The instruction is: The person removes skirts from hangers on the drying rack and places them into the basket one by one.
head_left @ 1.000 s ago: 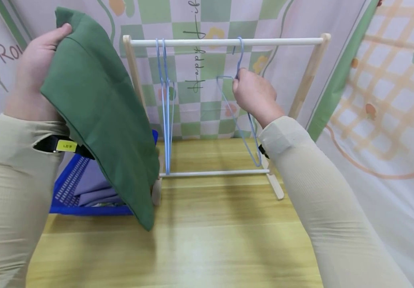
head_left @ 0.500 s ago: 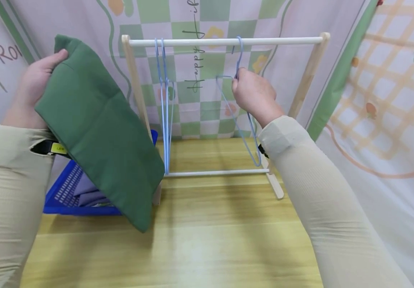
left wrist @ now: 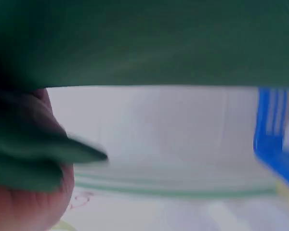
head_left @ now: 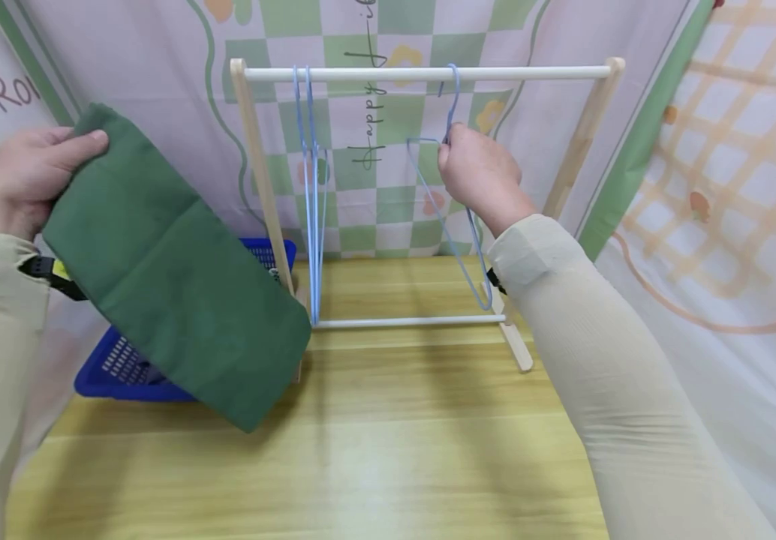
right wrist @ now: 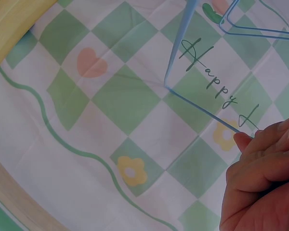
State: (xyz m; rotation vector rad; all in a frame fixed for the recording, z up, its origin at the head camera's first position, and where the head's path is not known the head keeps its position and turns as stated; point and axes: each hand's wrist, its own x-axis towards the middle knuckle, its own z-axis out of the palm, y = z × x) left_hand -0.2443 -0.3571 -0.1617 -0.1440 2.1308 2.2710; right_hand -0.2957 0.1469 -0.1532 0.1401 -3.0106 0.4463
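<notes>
A folded green cloth [head_left: 178, 277] hangs slanting from my left hand [head_left: 30, 176], which pinches its upper left corner with the thumb on top. The cloth's lower part is in front of the blue basket. My right hand [head_left: 482, 172] grips a light blue wire hanger [head_left: 452, 240] just below its hook, and the hook is still over the rack's top bar [head_left: 374, 74]. In the right wrist view the curled fingers of the right hand [right wrist: 265, 183] close around the hanger's wire [right wrist: 202, 109]. The left wrist view is mostly filled by green cloth [left wrist: 159, 43].
Two more blue hangers [head_left: 313, 225] hang near the left post of the wooden rack [head_left: 263, 172]. Behind the cloth, a blue basket [head_left: 107, 375] stands on the wooden table [head_left: 374, 442]. Printed curtains [head_left: 719, 247] surround the table.
My left hand has moved down and left with the green cloth, which turns its broad face more toward the head camera. The right hand stays on the hanger.
</notes>
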